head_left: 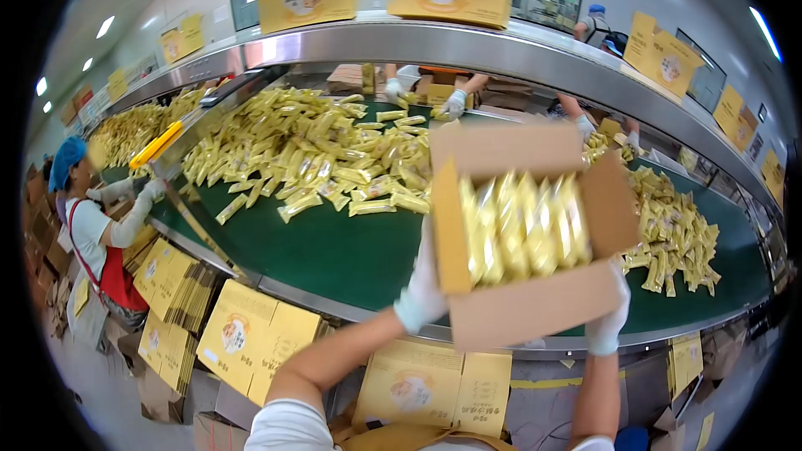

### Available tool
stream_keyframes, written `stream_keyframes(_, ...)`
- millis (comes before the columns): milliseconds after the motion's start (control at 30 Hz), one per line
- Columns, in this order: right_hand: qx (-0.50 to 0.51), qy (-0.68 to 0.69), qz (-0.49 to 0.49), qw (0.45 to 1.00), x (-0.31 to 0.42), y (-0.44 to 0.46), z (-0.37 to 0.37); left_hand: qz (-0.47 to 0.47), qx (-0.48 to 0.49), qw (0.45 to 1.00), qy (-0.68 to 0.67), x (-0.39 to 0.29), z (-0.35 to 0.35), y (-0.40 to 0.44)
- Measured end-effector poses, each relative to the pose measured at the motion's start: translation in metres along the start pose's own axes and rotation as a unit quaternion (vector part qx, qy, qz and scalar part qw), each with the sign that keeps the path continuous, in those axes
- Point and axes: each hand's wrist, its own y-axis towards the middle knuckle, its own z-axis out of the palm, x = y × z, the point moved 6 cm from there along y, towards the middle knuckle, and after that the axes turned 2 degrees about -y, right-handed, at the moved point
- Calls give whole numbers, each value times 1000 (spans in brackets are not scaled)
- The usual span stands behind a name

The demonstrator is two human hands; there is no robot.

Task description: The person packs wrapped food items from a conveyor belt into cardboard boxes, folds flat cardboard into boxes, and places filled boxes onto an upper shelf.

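Observation:
An open cardboard box is held up over the near edge of the belt, its flaps spread outward. Inside stands a row of yellow wrapped snack packs. My left hand, in a white glove, grips the box's left side; its fingers are partly hidden behind the flap. On the right side, my gloved right hand holds the box too, with most fingers out of sight behind the cardboard. Behind the box, a large heap of yellow packs lies on the green conveyor belt.
More packs are piled at the belt's right. Flat yellow cartons lean below the near edge. A metal shelf with cartons spans overhead. A co-worker in a red apron stands left; other gloved hands work across the belt.

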Motion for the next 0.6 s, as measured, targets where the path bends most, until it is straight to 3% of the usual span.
stream_keyframes(67,-21,136,-74,988,-23,46,-43,93,4,995,20,-30,12,84)
stream_keyframes(133,-37,79,-158,984,12,116,-50,161,11,987,2,-94,24,166)
stream_keyframes(200,58,74,-278,956,68,183,-29,170,-8,985,-24,-100,43,242)
stream_keyframes(233,109,79,-333,933,96,215,-19,205,-40,978,31,-95,50,276)
stream_keyframes(267,105,43,-348,930,114,243,-12,161,-32,985,45,-95,55,309)
stream_keyframes(300,66,-168,-403,897,123,269,-9,115,-25,991,59,-99,58,336)
stream_keyframes(333,8,-359,-454,816,131,294,-7,106,-24,989,101,-105,60,356)
stream_keyframes(367,13,-209,-361,909,129,330,-15,96,-24,985,143,-109,61,371)
stream_keyframes(433,-88,-72,-170,979,129,335,14,90,-64,939,326,-103,66,390)
stream_keyframes(500,-78,-206,-210,953,116,356,16,102,-60,873,474,-89,67,402)
stream_keyframes(533,-70,-273,-227,932,108,365,17,164,-72,856,484,-95,68,388)
stream_keyframes(600,-125,-477,-298,817,99,376,21,254,-114,805,525,-104,67,370)
